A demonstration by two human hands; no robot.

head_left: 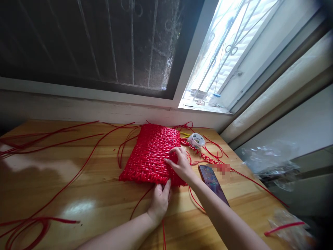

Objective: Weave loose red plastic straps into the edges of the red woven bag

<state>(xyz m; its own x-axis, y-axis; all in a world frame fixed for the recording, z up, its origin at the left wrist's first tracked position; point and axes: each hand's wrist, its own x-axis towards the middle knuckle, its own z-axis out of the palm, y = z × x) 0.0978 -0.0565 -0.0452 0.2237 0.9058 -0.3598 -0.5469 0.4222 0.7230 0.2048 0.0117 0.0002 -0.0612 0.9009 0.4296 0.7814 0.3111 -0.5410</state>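
A red woven bag [153, 152] of glossy plastic strips lies on the wooden table, its near edge toward me. My left hand [160, 201] is closed at that near edge, thumb on top and the other fingertips partly hidden below. Over the right part of the weave rests my right hand [182, 161], thumb and forefinger apart and touching the surface. Its remaining fingers are curled and partly hidden. Loose red strips [163, 232] trail from under the bag near my left wrist.
Long red strips [88, 161] spread across the table [104, 205] on the left. To the right are a tape roll [197, 140], a coiled red strip [208, 159] and a phone [212, 182]. Clear plastic wrapping [270, 163] lies past the right edge. A window stands behind.
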